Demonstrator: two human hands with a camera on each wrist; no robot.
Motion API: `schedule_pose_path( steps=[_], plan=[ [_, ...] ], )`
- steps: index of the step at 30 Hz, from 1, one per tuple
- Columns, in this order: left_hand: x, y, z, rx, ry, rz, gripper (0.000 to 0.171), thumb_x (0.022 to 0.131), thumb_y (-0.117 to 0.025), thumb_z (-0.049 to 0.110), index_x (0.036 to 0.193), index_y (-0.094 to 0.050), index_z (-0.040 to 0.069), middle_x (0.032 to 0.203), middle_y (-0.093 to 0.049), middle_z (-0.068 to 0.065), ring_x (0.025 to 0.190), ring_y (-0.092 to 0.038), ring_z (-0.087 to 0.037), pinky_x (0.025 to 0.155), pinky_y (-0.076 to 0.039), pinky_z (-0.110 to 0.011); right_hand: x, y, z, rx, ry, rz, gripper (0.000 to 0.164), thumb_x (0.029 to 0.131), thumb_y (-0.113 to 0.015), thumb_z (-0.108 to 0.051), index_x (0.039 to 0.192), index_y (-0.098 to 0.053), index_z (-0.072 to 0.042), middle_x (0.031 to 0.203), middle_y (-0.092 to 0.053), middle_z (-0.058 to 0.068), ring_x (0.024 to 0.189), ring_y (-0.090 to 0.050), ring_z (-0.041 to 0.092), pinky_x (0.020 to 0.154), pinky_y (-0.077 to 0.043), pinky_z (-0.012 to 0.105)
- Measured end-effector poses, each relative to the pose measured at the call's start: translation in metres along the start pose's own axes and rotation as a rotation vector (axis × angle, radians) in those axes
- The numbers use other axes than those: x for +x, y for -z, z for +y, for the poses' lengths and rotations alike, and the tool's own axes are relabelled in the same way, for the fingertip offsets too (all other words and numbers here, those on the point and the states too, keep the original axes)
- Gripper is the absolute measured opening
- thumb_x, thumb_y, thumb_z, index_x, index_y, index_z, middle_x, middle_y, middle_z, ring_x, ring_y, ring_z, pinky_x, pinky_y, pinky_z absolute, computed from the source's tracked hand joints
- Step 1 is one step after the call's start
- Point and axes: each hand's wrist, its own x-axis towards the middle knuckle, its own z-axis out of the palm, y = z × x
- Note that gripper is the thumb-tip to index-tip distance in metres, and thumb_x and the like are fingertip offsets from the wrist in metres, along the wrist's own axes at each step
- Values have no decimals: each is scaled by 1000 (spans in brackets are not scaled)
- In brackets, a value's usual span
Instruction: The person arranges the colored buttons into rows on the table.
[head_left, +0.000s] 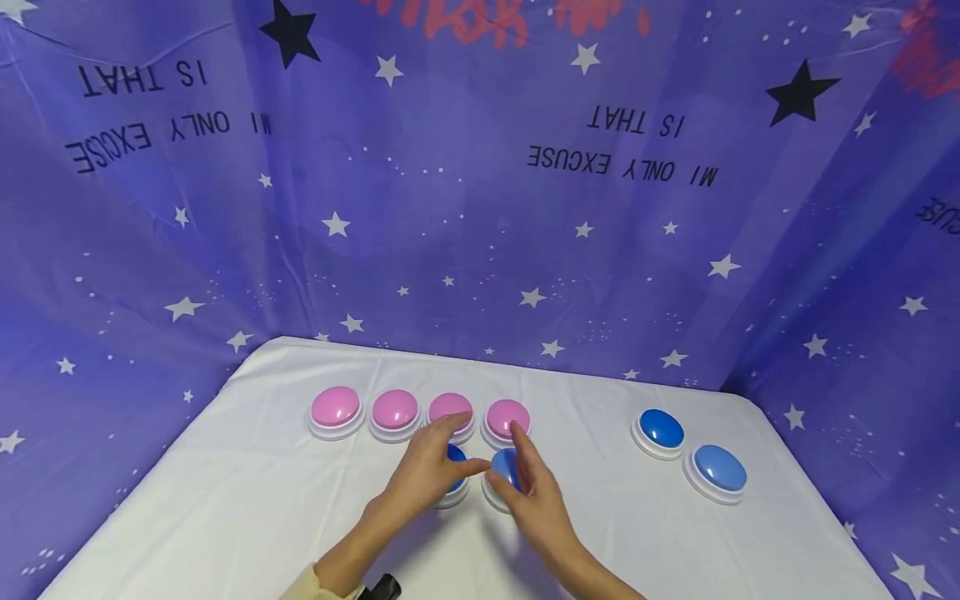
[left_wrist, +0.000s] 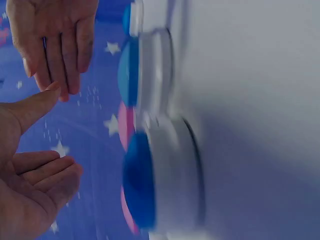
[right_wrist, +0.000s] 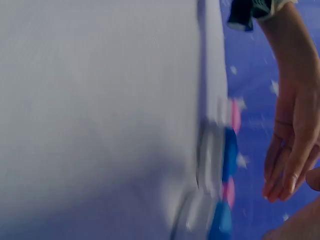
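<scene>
My left hand (head_left: 425,461) hovers over a dark blue push button (head_left: 456,472) with a white base and partly hides it. Beside it, my right hand (head_left: 537,502) is held above a lighter blue button (head_left: 506,467). Both hands have loosely extended fingers and grasp nothing. In the left wrist view, a gap separates the left hand (left_wrist: 35,190) from the dark blue dome (left_wrist: 139,181). The right hand (left_wrist: 57,40) faces it, its fingers also off the lighter blue dome (left_wrist: 128,72). The thumbs come close together.
Several pink buttons (head_left: 395,410) stand in a row behind the hands. To the right sit another dark blue button (head_left: 662,428) and a lighter blue one (head_left: 719,468). A white cloth (head_left: 225,500) covers the table, and a purple starred curtain (head_left: 450,208) surrounds its back and sides.
</scene>
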Motion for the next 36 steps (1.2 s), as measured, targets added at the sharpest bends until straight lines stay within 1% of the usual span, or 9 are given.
schedule_pose_path(
  steps=[2, 4, 8, 13, 18, 22, 26, 30, 36],
  plan=[
    [10, -12, 10, -31, -32, -16, 68, 75, -88, 25, 131, -60, 0, 129, -63, -17, 123, -56, -34, 103, -44, -49, 2, 19, -3, -15, -5, 61, 73, 93, -68, -8, 154, -27, 0, 159, -25, 18, 146, -21, 34, 115, -20, 35],
    [21, -27, 20, -64, -46, -49, 68, 77, -87, 27, 132, -59, 0, 130, -62, -15, 123, -56, -32, 104, -43, -48, 4, 41, -4, -39, -19, 117, 74, 94, -67, -8, 155, -26, -1, 160, -24, 17, 147, -20, 31, 115, -20, 33],
    [43, -60, 36, -99, -30, -118, 69, 79, -85, 33, 135, -58, 2, 133, -61, -12, 125, -54, -29, 105, -43, -44, 9, 88, -2, -98, -86, 218, 77, 96, -65, -12, 157, -19, -2, 163, -18, 13, 149, -16, 25, 117, -18, 34],
    [69, -104, 48, -49, -30, -164, 70, 79, -84, 37, 134, -60, 2, 133, -62, -11, 125, -55, -28, 105, -43, -39, 13, 141, 12, -142, -201, 300, 81, 100, -62, -18, 159, -7, -7, 165, -9, 7, 150, -8, 20, 119, -13, 34],
    [90, -143, 59, -1, -34, -197, 68, 77, -86, 36, 130, -62, 1, 128, -64, -11, 121, -58, -27, 103, -44, -34, 16, 178, 28, -181, -281, 354, 83, 102, -58, -22, 158, 0, -4, 164, 0, 12, 150, -3, 27, 120, -9, 37],
    [101, -168, 63, 23, -26, -232, 68, 76, -86, 36, 130, -62, 1, 127, -65, -10, 120, -58, -25, 102, -45, -31, 18, 196, 40, -210, -328, 392, 84, 102, -57, -22, 156, 3, 1, 163, 2, 19, 149, -1, 34, 120, -8, 41],
    [106, -185, 60, 61, -43, -261, 68, 76, -86, 37, 129, -63, 1, 127, -65, -10, 120, -58, -24, 101, -45, -30, 20, 204, 50, -235, -379, 393, 87, 101, -58, -23, 154, 4, 5, 161, 2, 24, 148, -2, 39, 119, -11, 45],
    [107, -195, 55, 91, -50, -270, 69, 75, -87, 37, 128, -63, -1, 125, -66, -11, 118, -59, -24, 100, -46, -29, 23, 208, 56, -247, -416, 384, 89, 100, -59, -24, 154, 5, 5, 161, 2, 26, 147, -2, 42, 118, -12, 48],
    [114, -206, 54, 67, -56, -257, 70, 75, -88, 34, 127, -62, -4, 122, -66, -16, 115, -60, -28, 99, -47, -30, 32, 212, 61, -275, -423, 395, 89, 99, -60, -23, 154, 3, 7, 159, -1, 29, 146, -6, 45, 118, -13, 50]
  ],
)
